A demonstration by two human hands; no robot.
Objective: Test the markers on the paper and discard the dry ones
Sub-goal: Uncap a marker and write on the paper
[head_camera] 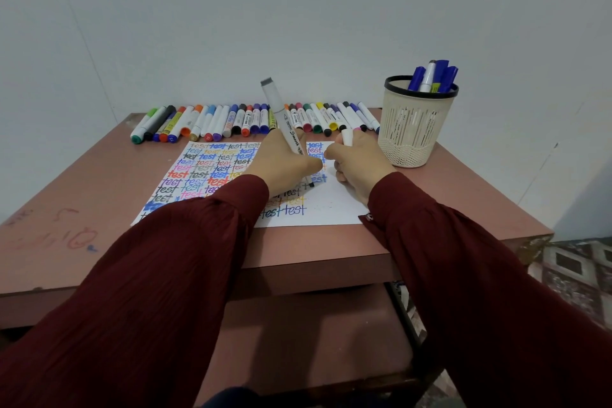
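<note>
A white sheet of paper lies on the brown table, covered with the word "test" in many colours. My left hand grips a long white marker with a grey end cap, tilted back, its dark tip touching the paper near the middle. My right hand rests on the paper just to the right and holds a small white cap between curled fingers. A row of several capped markers lies along the table's far edge.
A beige mesh cup with a black rim stands at the table's right rear, holding several blue and white markers. The table has scribbles at its left front. A wall rises right behind it; patterned floor shows at the right.
</note>
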